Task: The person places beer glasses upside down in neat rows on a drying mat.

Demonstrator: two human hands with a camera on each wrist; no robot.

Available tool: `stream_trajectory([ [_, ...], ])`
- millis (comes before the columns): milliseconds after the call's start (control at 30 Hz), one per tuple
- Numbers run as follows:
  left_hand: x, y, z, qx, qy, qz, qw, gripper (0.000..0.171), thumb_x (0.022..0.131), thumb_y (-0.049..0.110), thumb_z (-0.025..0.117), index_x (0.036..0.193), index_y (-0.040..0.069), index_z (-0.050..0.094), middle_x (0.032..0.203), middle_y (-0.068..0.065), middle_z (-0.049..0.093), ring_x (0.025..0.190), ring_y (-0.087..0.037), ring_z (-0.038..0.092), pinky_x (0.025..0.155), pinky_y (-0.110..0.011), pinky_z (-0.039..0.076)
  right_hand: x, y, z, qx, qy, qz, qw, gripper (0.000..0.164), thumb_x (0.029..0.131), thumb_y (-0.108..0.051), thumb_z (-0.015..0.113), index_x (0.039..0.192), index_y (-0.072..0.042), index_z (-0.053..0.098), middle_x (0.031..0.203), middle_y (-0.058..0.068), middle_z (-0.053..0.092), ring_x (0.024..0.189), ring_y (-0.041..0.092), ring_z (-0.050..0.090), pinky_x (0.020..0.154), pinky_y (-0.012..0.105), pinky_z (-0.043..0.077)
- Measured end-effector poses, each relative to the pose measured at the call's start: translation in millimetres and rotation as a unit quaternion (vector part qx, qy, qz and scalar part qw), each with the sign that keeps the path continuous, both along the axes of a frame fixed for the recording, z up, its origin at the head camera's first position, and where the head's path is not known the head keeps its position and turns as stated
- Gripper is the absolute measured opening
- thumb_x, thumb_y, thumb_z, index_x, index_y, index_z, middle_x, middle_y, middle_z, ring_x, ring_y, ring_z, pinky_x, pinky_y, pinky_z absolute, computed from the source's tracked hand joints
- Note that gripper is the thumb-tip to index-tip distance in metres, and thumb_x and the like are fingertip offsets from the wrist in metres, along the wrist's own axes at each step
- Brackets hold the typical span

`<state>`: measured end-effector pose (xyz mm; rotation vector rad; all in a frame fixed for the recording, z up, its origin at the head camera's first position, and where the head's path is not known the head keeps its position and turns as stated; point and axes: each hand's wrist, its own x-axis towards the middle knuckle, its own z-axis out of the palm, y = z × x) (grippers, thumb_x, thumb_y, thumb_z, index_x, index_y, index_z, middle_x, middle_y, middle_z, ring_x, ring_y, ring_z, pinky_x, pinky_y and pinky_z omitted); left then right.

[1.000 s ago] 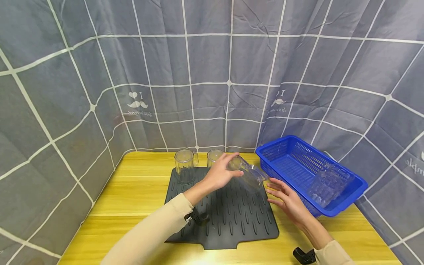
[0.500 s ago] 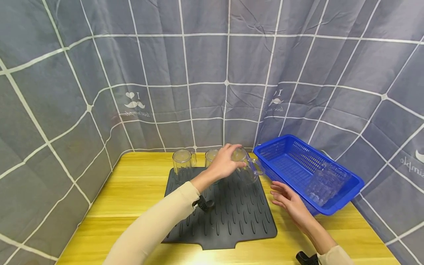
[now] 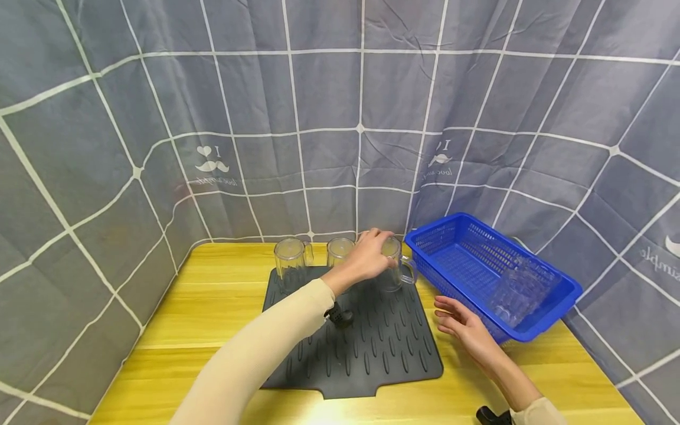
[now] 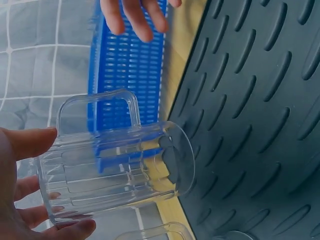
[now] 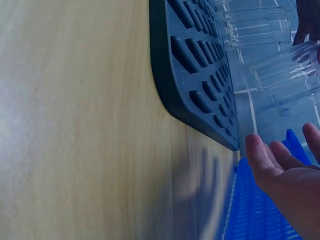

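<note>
left hand (image 3: 368, 256) grips a clear, colourless, ribbed, handled mug (image 4: 112, 172).

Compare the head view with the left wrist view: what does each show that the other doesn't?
Only the head view: beige sleeves and clear glassware inside the blue perforated plastic basket.
Only the left wrist view: fingertips of the left grip seen through the clear ribbed mug it holds.
Both: that mug, the left grip, the right grip, the basket, the black ridged mat and the gray white-lined curtain.
</note>
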<state>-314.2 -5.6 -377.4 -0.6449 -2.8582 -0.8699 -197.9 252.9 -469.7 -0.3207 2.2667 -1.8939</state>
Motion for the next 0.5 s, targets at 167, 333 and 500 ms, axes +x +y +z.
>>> stream_trajectory([
  [167,-5.7,7.9,-4.5,-0.021,0.005,0.003,0.9998,0.069,0.084,0.03,0.076,0.147,0.018,0.051,0.141,-0.006,0.053,0.137,-0.027,0.043,0.106,-0.043,0.046,1.8,2.2,-0.8,0.009,-0.011,0.0,1.0,0.053,0.105,-0.013,0.052,0.152,0.005,0.033,0.154,0.031,0.033,0.118,-0.008,0.055,0.1,0.032,0.051],
  [333,-8.2,12.4,-9.1,-0.034,0.005,0.007,0.9994,0.068,0.084,0.03,0.075,0.147,0.018,0.051,0.142,-0.005,0.053,0.133,-0.027,0.046,0.103,-0.043,0.048,4.4,3.8,-1.0,0.015,-0.034,-0.002,0.999,0.055,0.105,-0.015,0.052,0.153,0.006,0.032,0.155,0.03,0.035,0.131,0.015,0.054,0.103,0.038,0.05],
  [500,-9.9,15.6,-12.3,-0.034,-0.001,0.006,0.9994,0.066,0.086,0.028,0.074,0.147,0.017,0.051,0.144,-0.007,0.051,0.132,-0.029,0.047,0.105,-0.043,0.046,6.3,4.8,-1.6,0.022,-0.038,-0.003,0.999,0.055,0.105,-0.016,0.052,0.152,0.005,0.033,0.154,0.029,0.036,0.136,0.029,0.049,0.103,0.039,0.05],
])
